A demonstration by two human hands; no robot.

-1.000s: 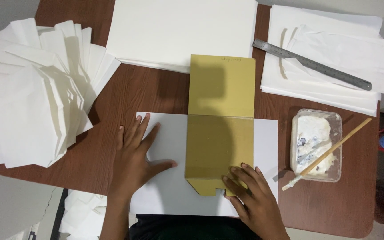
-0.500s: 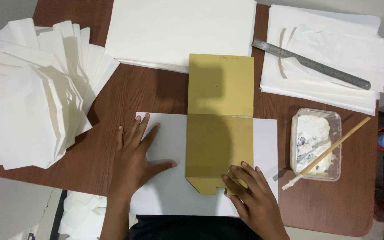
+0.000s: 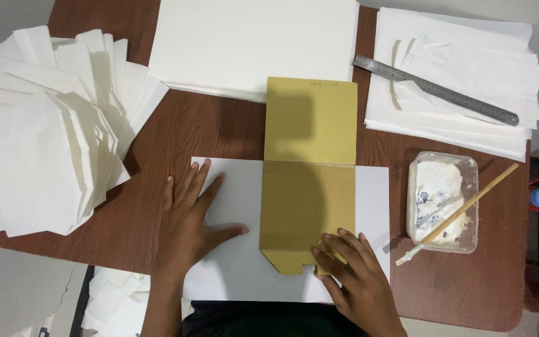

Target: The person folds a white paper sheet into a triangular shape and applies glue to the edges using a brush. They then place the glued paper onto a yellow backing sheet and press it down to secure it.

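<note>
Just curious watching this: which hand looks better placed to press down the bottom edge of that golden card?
Probably the right hand: its fingertips already rest on the golden card at its lower edge. The left hand lies flat on the white sheet, beside the card.

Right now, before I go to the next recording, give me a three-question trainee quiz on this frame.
1. True or false: the left hand lies flat on the white sheet.
2. What does the right hand press on? A) the metal ruler B) the lower edge of the gold card template C) the paste tub
3. Fill in: the wooden stick rests across the ____.

Key: 1 true; 2 B; 3 paste tub.
</note>
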